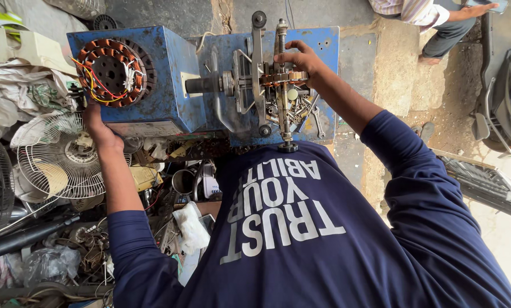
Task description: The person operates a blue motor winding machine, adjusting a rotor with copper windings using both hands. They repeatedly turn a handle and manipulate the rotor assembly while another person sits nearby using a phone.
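Note:
A blue metal winding machine (170, 85) stands in front of me. My right hand (299, 60) reaches to the copper-wound piece (283, 76) clamped in its upright metal frame (259, 74) and grips it from above. My left hand (98, 126) rests against the lower left edge of the blue box, fingers curled at its side. On top of the box lies a round motor stator (114, 71) with copper coils and red and yellow wires. My dark blue long-sleeved shirt (301, 228) fills the lower middle of the view.
A white wire fan guard (58, 157) and piles of scrap parts, wires and cloth lie on the left. Loose bolts and a spanner (318, 122) sit on the machine's base. Another person (438, 17) sits at the top right. A dark grille (483, 182) lies on the right.

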